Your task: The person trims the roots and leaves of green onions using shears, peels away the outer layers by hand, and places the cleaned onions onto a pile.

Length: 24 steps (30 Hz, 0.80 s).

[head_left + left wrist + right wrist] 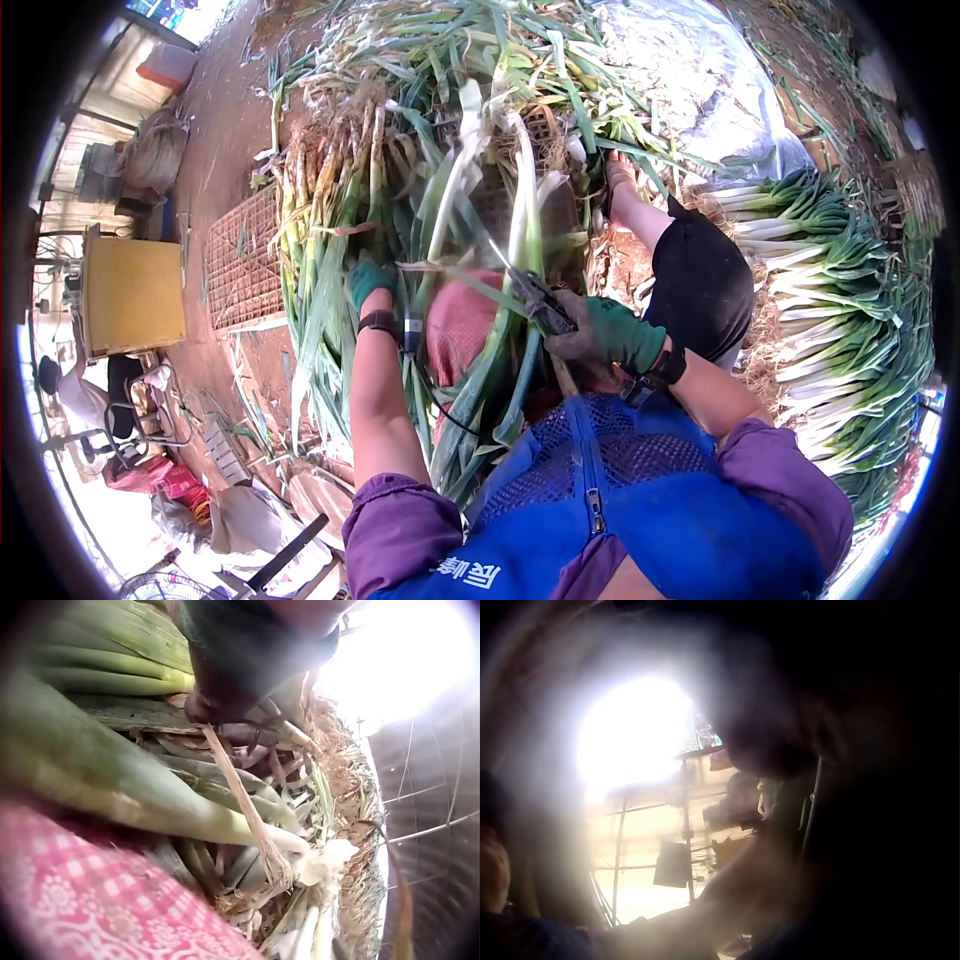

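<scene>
Wearing a green glove, the left hand (370, 283) reaches among the leaves of an unsorted leek pile (325, 185). In the left wrist view this hand (259, 656) is over dry leaves and stalks; its grip cannot be made out. The right hand (610, 332), also gloved, grips a dark tool (540, 303) with a thin tip pointing up and left. Long leeks with white stems (523, 190) lie between the hands, leaves over a pink cloth (462, 325) on the lap. The right wrist view is dark and blurred.
Rows of leeks with clean white stems (810, 330) lie at the right, below a pale plastic sheet (700, 80). A brown grid crate (245, 262) is left of the pile. Farther left stands a yellow box (135, 295). The person's bent leg (705, 280) is beside the leeks.
</scene>
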Tool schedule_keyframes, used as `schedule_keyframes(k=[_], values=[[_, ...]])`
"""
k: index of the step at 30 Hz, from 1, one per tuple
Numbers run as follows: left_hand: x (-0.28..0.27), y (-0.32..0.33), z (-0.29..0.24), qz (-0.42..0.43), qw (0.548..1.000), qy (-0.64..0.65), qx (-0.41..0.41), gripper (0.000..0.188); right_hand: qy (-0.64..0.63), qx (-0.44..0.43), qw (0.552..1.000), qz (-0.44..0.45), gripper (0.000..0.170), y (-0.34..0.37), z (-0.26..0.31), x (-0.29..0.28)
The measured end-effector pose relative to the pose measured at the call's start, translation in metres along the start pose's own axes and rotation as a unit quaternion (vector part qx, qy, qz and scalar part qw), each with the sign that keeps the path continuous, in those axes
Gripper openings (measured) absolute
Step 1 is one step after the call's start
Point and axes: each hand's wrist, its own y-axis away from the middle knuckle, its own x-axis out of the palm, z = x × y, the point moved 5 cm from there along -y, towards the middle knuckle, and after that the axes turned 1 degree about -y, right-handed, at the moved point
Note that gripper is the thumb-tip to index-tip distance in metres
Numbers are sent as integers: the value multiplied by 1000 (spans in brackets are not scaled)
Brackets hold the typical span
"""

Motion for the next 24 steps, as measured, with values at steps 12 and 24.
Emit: schedule_keyframes(k=[12, 24], values=[[4, -6, -19, 53, 977, 206, 16, 56, -20, -3, 998, -55, 67, 15, -13, -12], [-79, 121, -64, 338, 745, 553, 160, 27, -170, -88, 981, 14, 57, 29, 8, -7]])
